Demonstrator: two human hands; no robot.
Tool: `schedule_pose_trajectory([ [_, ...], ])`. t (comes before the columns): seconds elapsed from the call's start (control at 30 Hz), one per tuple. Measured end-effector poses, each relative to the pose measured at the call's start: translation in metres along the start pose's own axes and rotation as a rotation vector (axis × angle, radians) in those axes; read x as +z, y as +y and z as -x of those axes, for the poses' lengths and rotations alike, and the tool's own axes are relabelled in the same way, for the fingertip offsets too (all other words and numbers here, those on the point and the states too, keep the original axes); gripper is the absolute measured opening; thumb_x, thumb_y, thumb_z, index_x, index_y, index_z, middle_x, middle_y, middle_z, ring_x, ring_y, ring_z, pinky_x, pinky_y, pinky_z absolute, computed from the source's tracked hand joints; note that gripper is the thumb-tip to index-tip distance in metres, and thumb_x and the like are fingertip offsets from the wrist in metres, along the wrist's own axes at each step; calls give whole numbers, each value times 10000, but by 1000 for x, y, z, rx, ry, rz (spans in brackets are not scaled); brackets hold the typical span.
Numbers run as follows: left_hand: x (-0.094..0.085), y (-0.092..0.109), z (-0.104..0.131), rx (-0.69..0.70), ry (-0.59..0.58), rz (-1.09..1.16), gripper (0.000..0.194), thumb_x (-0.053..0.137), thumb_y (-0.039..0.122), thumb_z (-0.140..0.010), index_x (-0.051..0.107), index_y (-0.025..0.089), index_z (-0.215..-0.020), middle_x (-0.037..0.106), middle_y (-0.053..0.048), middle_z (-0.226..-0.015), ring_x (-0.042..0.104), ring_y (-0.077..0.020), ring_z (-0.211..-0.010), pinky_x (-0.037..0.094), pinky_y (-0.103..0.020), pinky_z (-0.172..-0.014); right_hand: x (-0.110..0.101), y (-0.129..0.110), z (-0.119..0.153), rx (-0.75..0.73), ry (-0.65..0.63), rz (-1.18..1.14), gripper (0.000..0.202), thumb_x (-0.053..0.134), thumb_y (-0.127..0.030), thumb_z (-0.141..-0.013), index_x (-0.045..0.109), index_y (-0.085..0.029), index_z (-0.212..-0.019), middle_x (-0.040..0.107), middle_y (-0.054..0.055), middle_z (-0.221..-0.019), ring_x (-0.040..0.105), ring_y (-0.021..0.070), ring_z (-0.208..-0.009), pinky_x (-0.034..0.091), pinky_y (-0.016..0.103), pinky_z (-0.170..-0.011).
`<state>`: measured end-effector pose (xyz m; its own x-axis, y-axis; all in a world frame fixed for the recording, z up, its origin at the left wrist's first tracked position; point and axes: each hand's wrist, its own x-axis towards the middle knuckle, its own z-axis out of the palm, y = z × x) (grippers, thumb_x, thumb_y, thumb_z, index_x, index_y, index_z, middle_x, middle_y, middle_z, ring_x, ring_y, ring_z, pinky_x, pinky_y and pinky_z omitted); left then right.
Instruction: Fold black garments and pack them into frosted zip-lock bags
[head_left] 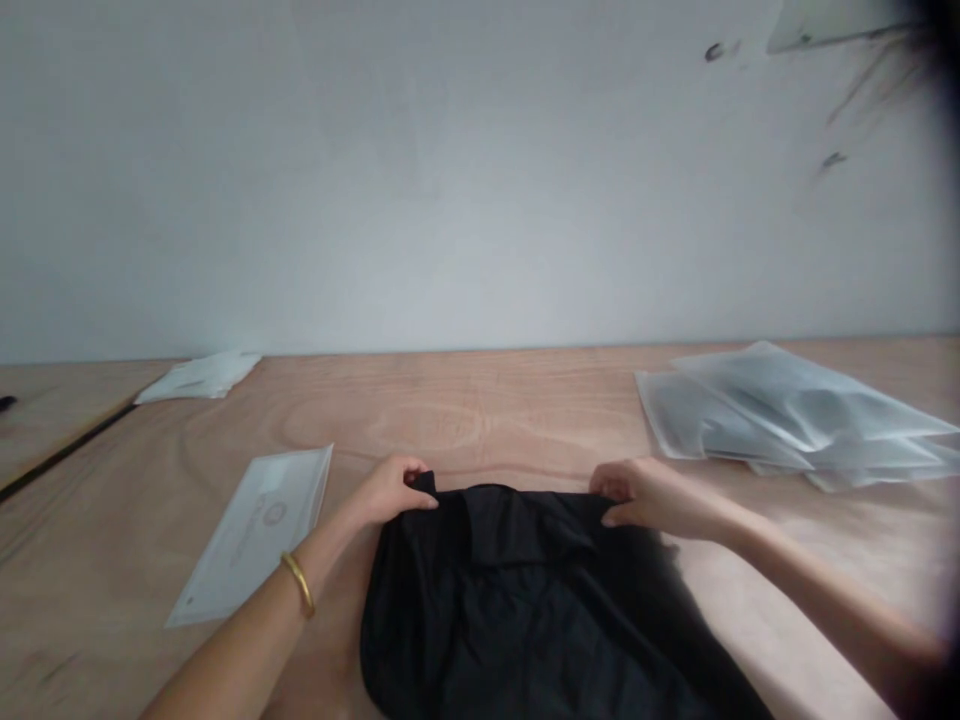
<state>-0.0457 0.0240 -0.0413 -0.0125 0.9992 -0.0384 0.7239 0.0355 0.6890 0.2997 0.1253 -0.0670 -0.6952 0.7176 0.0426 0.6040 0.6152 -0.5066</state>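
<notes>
A black cloth item [525,620] lies at the front middle of the wooden table, running out of the bottom of the view. Its far edge is straight, with a flap-like layer folded near the middle. My left hand [397,490] pinches the far left corner, where a small bit of cloth sticks up. A gold bangle circles my left wrist. At the far right corner, my right hand [626,490] grips the edge between thumb and curled fingers. Left of the cloth is a flat, translucent bag [259,530] with a printed round mark, partly behind my left forearm.
Several clear plastic bags [787,410] are piled at the back right of the table [465,410]. White packets [201,376] lie at the back left, beside a dark gap in the tabletop. A pale wall [450,180] stands behind.
</notes>
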Motion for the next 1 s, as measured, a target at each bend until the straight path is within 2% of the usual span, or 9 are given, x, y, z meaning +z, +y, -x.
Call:
schedule_pose_trajectory([
  [0.13, -2, 20, 21, 70, 120, 25, 47, 624, 146, -737, 630, 161, -781, 575, 24, -699, 563, -134, -693, 437, -228, -655, -12, -11, 14, -9, 110, 15, 96, 554, -267, -817, 623, -216, -774, 614, 21, -740, 581, 179, -674, 441, 280, -621],
  [0.2, -2, 31, 49, 161, 138, -29, 153, 547, 84, -767, 650, 186, -815, 562, 12, -762, 556, -135, -746, 427, -232, -693, -14, -18, 38, -33, 158, 7, 150, 497, -298, -876, 617, -219, -830, 586, 35, -786, 567, 181, -707, 442, 287, -634],
  [0.33, 9, 33, 117, 363, -28, -310, 391, 468, -34, -745, 677, 252, -910, 581, -5, -822, 574, -157, -803, 452, -252, -717, 11, -24, 101, -169, 191, -8, 222, 431, -268, -907, 647, -254, -861, 609, 68, -931, 592, 201, -801, 471, 309, -649],
  [0.43, 20, 22, 153, 346, -122, -427, 419, 614, 67, -740, 632, 287, -1095, 625, -31, -998, 594, -214, -928, 504, -332, -827, 34, -17, 132, -183, 147, 85, 134, 543, -299, -852, 668, -279, -897, 635, 68, -945, 596, 229, -819, 492, 355, -684],
  [0.5, 23, 14, 165, 328, -106, -472, 589, 710, 164, -695, 546, 292, -1246, 600, -59, -1168, 570, -269, -1057, 503, -403, -911, 36, -10, 137, -150, 96, 155, 121, 578, -297, -849, 672, -290, -925, 646, 53, -891, 597, 219, -794, 494, 363, -699],
  [0.63, 26, 8, 166, 389, 19, -576, 635, 611, 79, -705, 487, 245, -1306, 608, -71, -1201, 559, -263, -1098, 505, -413, -932, 14, -18, 118, -101, 167, 318, 148, 555, -244, -852, 689, -292, -894, 672, 59, -967, 618, 250, -882, 488, 431, -768],
  [0.73, 30, 4, 161, 493, 94, -663, 598, 470, -14, -727, 530, 230, -1269, 614, -62, -1230, 539, -245, -1136, 482, -398, -940, 10, -58, 104, -169, 271, 363, 295, 597, -241, -813, 660, -300, -1095, 638, 74, -1195, 582, 301, -1066, 481, 480, -854],
  [0.87, 30, 3, 149, 617, 254, -660, 498, 348, -42, -835, 615, 232, -1155, 668, -32, -1159, 530, -218, -1145, 421, -396, -959, 49, -120, 99, -323, 234, 319, 430, 585, -181, -818, 585, -234, -1245, 648, 43, -1250, 608, 238, -1085, 506, 374, -895],
  [1.0, 29, 42, 122, 722, 391, -520, 344, 354, 71, -950, 645, 222, -1052, 702, -34, -1023, 567, -194, -1059, 385, -391, -981, 85, -136, 104, -384, 265, 414, 483, 583, -145, -789, 565, -151, -1272, 608, 81, -1312, 599, 260, -1133, 512, 378, -911],
])
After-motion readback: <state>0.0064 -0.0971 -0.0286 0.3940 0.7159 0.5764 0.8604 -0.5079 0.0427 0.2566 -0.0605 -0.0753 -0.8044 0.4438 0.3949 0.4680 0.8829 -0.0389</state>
